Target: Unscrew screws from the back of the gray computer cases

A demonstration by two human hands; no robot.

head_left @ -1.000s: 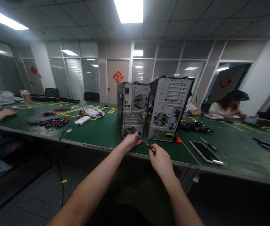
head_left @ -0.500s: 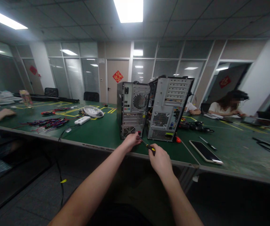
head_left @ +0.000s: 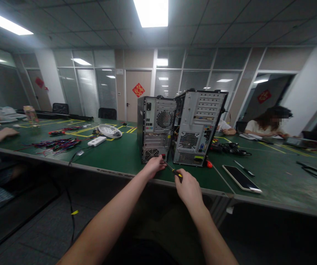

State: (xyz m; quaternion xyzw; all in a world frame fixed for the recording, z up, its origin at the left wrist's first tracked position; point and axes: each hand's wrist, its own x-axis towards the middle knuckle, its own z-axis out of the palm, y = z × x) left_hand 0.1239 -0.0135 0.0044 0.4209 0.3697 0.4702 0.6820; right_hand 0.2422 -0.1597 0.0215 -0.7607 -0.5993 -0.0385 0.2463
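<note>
Two computer towers stand upright side by side, backs toward me: a smaller left tower [head_left: 156, 138] and a taller right tower [head_left: 194, 110] with its left side exposed. My right hand [head_left: 189, 187] is closed around the black-and-yellow handle of a screwdriver [head_left: 178, 174]. The shaft slants up and left to the left tower's lower right corner. There my left hand [head_left: 154, 166] is closed in a pinch beside the shaft's tip. Whatever lies between its fingers, and the exact tip contact, is hidden.
A phone [head_left: 241, 178] and a knife-like tool [head_left: 244, 168] lie on the right of the green table [head_left: 114, 158]. Leftward are a white basket [head_left: 110, 131], a power strip [head_left: 97, 141] and tangled wires [head_left: 56, 144]. Dark cables [head_left: 232, 148] lie behind. A co-worker [head_left: 266, 123] sits at right; another person's hand [head_left: 9, 132] rests at left.
Almost nothing differs. Both hands and the screwdriver keep the same place at the left tower's lower corner.
</note>
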